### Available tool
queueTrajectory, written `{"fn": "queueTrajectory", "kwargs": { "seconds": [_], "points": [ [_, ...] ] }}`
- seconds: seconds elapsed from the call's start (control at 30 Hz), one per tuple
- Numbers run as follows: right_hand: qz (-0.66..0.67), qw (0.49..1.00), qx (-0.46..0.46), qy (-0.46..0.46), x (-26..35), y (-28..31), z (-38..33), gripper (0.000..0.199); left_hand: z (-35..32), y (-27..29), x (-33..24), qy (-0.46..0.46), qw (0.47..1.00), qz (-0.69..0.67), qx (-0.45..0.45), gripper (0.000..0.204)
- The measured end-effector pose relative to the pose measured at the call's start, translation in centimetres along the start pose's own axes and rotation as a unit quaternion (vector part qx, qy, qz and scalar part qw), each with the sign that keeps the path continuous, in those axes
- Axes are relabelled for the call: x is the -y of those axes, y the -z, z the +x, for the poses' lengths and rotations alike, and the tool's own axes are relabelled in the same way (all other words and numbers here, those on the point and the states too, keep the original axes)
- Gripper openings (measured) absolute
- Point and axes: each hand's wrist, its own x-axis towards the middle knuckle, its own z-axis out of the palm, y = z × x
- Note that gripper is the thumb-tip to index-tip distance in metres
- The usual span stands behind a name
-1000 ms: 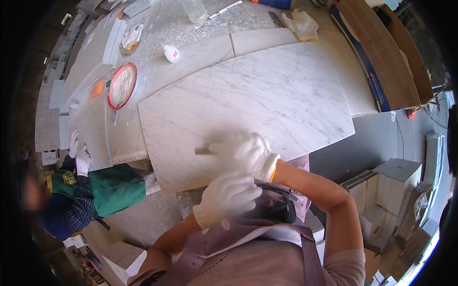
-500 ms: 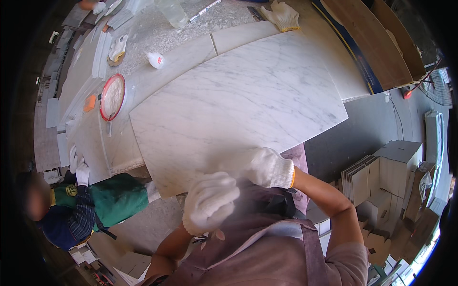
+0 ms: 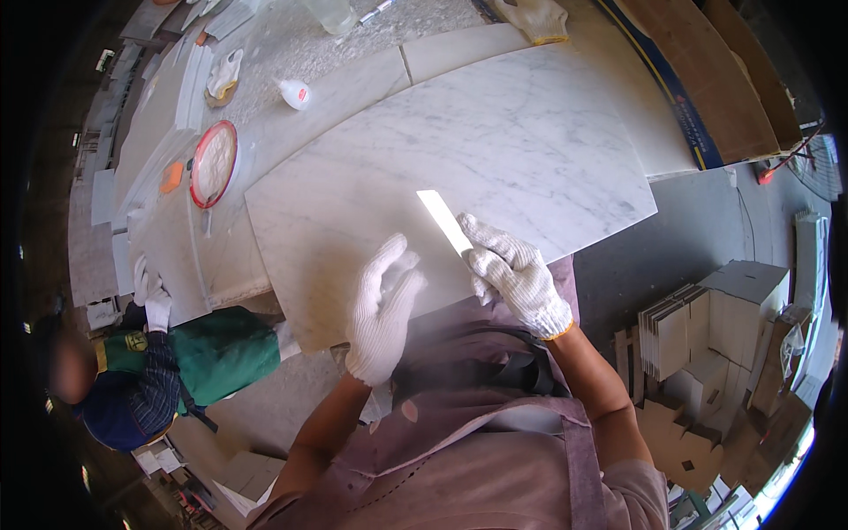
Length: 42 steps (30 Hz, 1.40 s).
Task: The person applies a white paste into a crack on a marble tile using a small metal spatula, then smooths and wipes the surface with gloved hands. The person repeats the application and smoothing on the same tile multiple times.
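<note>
Your right hand grasps a flat strip, now plainly visible; your left hand, curled earlier, is open, released, near the slab.

Marbled slab on bench, possibly stone

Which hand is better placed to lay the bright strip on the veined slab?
Probably the right hand: it grips the strip, its free end over the slab; the left hand holds nothing visible.

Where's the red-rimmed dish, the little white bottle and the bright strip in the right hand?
Red-rimmed dish (image 3: 193, 172): head view, on its rim's left side.
White bottle (image 3: 291, 92): head view, on its body.
Bright strip (image 3: 443, 221): head view, midway along its face.
</note>
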Motion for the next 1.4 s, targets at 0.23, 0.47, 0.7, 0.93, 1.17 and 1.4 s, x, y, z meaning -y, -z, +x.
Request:
{"fn": "queueTrajectory", "kwargs": {
  "seconds": [0.23,0.47,0.7,0.93,1.17,1.4],
  "points": [
    [-0.030,0.992,0.116,0.036,-0.9,-0.5,-1.1,0.044,2.2,-0.6,-0.9,0.072,0.996,0.008,0.059,0.028],
    [-0.036,0.993,0.104,0.037,-1.5,-0.9,-1.2,0.049,2.8,-0.3,-1.9,0.090,0.993,-0.035,0.070,0.025],
    [-0.031,0.990,0.083,0.111,-1.5,-1.5,-1.1,0.039,2.8,0.2,-2.2,0.098,0.993,-0.032,0.056,0.022],
    [-0.062,0.991,0.055,0.100,-1.9,-2.0,-0.9,0.051,2.4,0.3,-2.2,0.120,0.992,-0.002,0.044,0.015],
    [-0.098,0.989,0.069,0.083,-0.1,-1.8,-1.3,0.034,1.8,-0.4,-1.6,0.061,0.995,0.006,0.075,0.016],
    [-0.244,0.951,-0.007,0.189,-1.2,0.8,-1.9,0.027,2.8,-0.2,-2.2,0.098,0.970,0.117,0.189,0.019]
  ]
}}
